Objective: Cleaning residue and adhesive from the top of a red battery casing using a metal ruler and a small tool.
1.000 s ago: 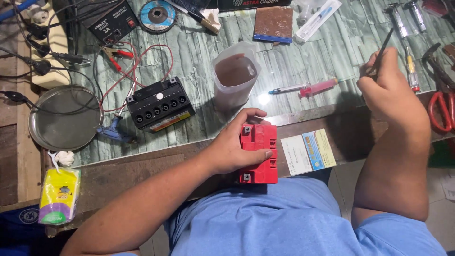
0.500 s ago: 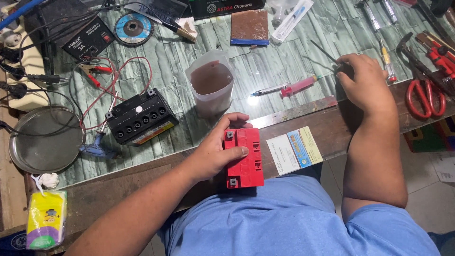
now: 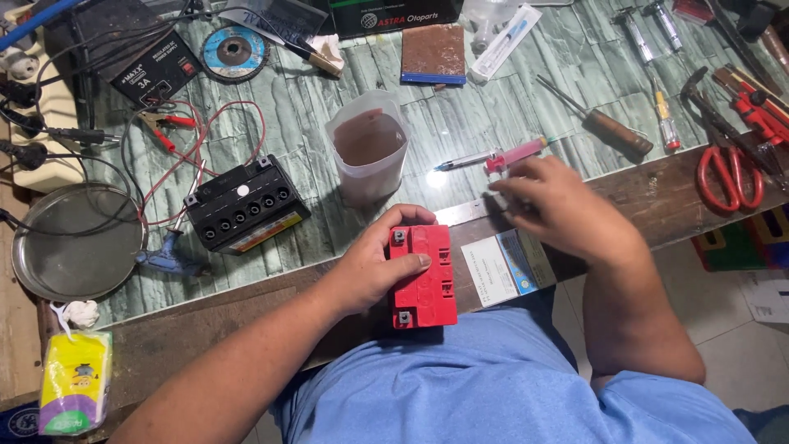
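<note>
My left hand (image 3: pixel 374 263) grips a small red battery (image 3: pixel 424 278) that rests at the bench's near edge against my blue shirt, thumb across its top. My right hand (image 3: pixel 559 205) hovers over the wooden edge strip with fingers spread and empty, fingertips close to a pink-handled syringe-like tool (image 3: pixel 493 159) lying on the green-patterned bench top (image 3: pixel 493 107). A screwdriver with a brown wooden handle (image 3: pixel 604 125) lies just beyond the right hand. A translucent plastic cup (image 3: pixel 367 148) with brownish liquid stands right behind the red battery.
A black battery (image 3: pixel 245 205) with open cell holes sits left, red and black clip leads (image 3: pixel 173 131) running to a charger (image 3: pixel 156 70). A round metal dish (image 3: pixel 78 240) lies far left. Red-handled scissors (image 3: pixel 730 177), pliers and screwdrivers crowd the right. A white card (image 3: pixel 503 267) lies beside the red battery.
My right hand has let go of the wooden-handled screwdriver, left it on the bench, and moved back left toward the pink tool. My left hand still holds the red battery.
</note>
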